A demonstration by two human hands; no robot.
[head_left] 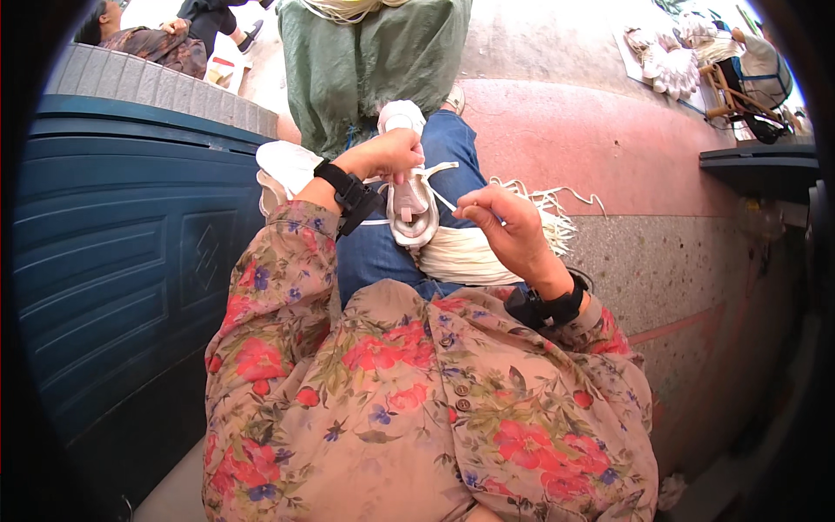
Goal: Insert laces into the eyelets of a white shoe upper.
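A white shoe (414,228) lies across my lap on my blue jeans (370,257), its open collar and pale pink lining facing me. White shoelace (442,199) runs from its eyelets to my right hand (509,228), which pinches the lace just right of the shoe. My left hand (390,157) is closed over the shoe's lacing area; what its fingers grip is hidden. Another lace end sticks out to the right above the shoe. A thick bundle of cream laces (470,258) rests across my thigh, below my right hand.
More white shoes (287,165) sit left of my knee, beside a dark blue panelled door (130,226). A green sack (374,70) stands ahead. At far right are a pile of white items (670,65) and a dark ledge (757,165). Another person (161,43) is at upper left.
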